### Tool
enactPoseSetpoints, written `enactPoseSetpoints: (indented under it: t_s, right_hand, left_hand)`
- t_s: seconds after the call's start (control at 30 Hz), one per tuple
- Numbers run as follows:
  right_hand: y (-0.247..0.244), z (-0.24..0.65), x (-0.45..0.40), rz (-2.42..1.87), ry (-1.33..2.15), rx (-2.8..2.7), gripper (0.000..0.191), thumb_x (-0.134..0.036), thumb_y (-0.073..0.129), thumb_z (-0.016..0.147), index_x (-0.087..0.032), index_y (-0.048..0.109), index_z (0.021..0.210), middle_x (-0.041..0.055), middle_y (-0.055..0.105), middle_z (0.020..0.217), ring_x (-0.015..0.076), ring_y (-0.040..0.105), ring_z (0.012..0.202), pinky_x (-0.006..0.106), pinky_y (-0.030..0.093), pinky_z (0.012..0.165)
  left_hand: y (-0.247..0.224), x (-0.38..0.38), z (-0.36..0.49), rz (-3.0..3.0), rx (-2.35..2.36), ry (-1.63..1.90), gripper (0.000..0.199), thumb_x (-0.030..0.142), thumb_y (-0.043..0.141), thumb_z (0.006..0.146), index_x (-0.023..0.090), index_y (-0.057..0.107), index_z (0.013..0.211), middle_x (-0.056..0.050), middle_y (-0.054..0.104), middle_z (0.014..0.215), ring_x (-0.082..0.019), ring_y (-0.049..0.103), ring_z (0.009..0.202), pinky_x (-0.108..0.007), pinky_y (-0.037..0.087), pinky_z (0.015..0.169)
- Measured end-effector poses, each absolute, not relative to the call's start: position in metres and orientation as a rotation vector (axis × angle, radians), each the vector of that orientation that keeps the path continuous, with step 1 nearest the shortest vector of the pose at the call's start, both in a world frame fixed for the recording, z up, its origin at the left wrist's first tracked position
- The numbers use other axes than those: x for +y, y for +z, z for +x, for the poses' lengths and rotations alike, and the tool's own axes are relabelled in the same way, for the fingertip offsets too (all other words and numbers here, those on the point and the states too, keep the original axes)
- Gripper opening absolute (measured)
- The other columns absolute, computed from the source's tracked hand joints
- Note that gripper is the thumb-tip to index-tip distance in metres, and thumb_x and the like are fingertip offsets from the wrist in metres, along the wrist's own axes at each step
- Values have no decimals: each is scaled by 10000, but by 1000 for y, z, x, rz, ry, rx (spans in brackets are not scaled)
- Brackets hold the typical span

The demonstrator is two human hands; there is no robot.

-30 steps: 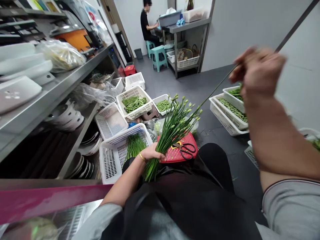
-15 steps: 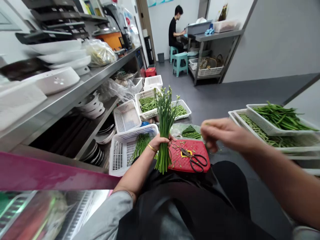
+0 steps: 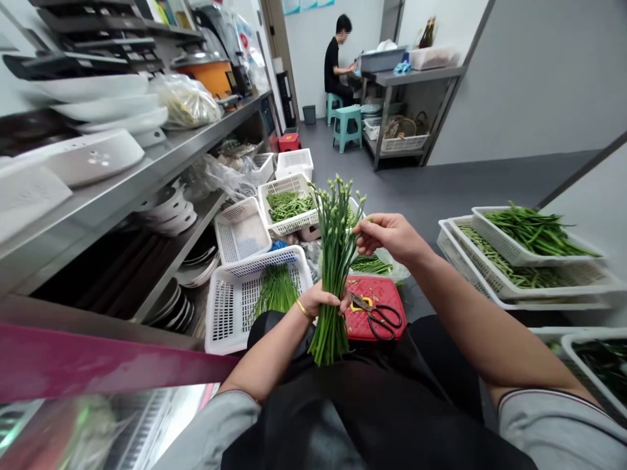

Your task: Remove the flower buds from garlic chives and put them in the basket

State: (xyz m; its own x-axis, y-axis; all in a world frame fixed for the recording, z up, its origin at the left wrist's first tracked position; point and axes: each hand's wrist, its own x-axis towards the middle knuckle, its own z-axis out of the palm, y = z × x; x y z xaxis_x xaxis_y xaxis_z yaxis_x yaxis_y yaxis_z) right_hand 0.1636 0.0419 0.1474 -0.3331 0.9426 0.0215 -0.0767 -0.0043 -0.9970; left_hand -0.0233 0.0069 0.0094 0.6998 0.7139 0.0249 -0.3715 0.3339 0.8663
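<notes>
A bunch of flowering chives point(image 3: 334, 254), with pale green buds at the top, stands nearly upright in front of me. My left hand point(image 3: 321, 300) is closed around its lower part, a gold bracelet at the wrist. At the bunch's upper right, my right hand point(image 3: 385, 234) pinches at a chive tip; a bit of green shows by the fingertips. Below lies a red box lid point(image 3: 365, 326) scattered with small green scraps. Black-handled scissors point(image 3: 381, 318) rest on it. More chives point(image 3: 277, 290) lie in a white basket point(image 3: 230, 313) left of my knee.
White baskets of green beans point(image 3: 291, 207) stand ahead, and stacked baskets with beans point(image 3: 533, 235) stand at right. A steel shelf point(image 3: 196, 140) with dishes runs along the left. A person point(image 3: 336, 65) sits at a far steel table point(image 3: 392, 77), near a teal stool point(image 3: 347, 127).
My right hand has come in from the right to the top of the bunch. The bunch, in my left hand, has shifted slightly right and down in view.
</notes>
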Motion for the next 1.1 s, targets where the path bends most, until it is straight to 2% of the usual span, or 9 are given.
enactPoseSetpoints:
  t_s: [0.17, 0.4, 0.53, 0.6, 0.7, 0.8, 0.87, 1.03, 1.1]
  right_hand:
    - [167, 168, 43, -1013, 1252, -1442, 512, -594, 790, 554, -128, 643, 707, 10, 623, 525, 95, 588, 423, 189, 490, 400]
    - [176, 181, 49, -1048, 983, -1563, 397, -513, 699, 725, -130, 648, 813, 23, 612, 582, 115, 591, 478, 236, 486, 441]
    - [175, 189, 28, -1111, 393, -1528, 303, -360, 672, 778, -177, 636, 1016, 65, 668, 836, 151, 633, 704, 281, 516, 602]
    - [170, 192, 12, -1126, 199, -1572, 218, -334, 631, 814, -195, 652, 981, 75, 670, 882, 154, 616, 727, 297, 500, 644]
    - [156, 194, -2, -1206, 266, -1833, 165, -320, 618, 815, -189, 677, 896, 62, 658, 753, 159, 586, 653, 307, 466, 629]
    - [138, 200, 0, -1319, 407, -1930, 227, -318, 638, 783, -157, 686, 936, 38, 630, 652, 152, 557, 591, 299, 437, 602]
    - [130, 206, 3, -1336, 522, -1904, 274, -345, 649, 768, -144, 689, 950, 28, 624, 635, 140, 542, 567, 288, 426, 584]
    - [119, 223, 5, -1274, 821, -1775, 248, -377, 633, 749, -143, 688, 810, 22, 619, 622, 120, 532, 537, 271, 427, 549]
    - [117, 230, 6, -1241, 860, -1721, 267, -377, 638, 737, -137, 691, 840, 18, 610, 617, 116, 525, 536, 268, 428, 543]
  left_hand:
    - [21, 13, -31, 1148, 449, 621, 292, 303, 795, 476, 122, 600, 598, -44, 607, 501, -212, 639, 601, -284, 475, 567]
    - [32, 6, -41, 1186, 545, 516, 329, 324, 802, 501, 112, 580, 618, -24, 610, 488, -128, 537, 404, -241, 437, 440]
    - [36, 3, -46, 1252, 647, 579, 308, 323, 786, 545, 117, 565, 606, -4, 576, 455, -110, 513, 392, -211, 387, 404]
    - [36, 1, -46, 1246, 669, 560, 294, 314, 774, 558, 121, 556, 600, -1, 569, 446, -109, 504, 383, -211, 369, 394]
    - [35, -4, -43, 1221, 663, 526, 277, 292, 764, 544, 127, 546, 584, 2, 563, 438, -108, 491, 374, -215, 357, 389]
    - [35, -9, -36, 1190, 638, 504, 243, 257, 742, 546, 127, 539, 572, 4, 552, 436, -105, 479, 368, -217, 351, 386]
    - [35, -10, -32, 1170, 634, 490, 224, 241, 731, 555, 125, 542, 588, 4, 551, 441, -106, 478, 367, -216, 344, 382]
    - [31, -9, -25, 1149, 676, 430, 233, 235, 734, 530, 121, 534, 567, -10, 558, 428, -113, 490, 363, -214, 346, 375]
    - [30, -9, -22, 1110, 681, 426, 238, 235, 733, 514, 125, 530, 573, -6, 556, 419, -119, 494, 356, -215, 350, 370]
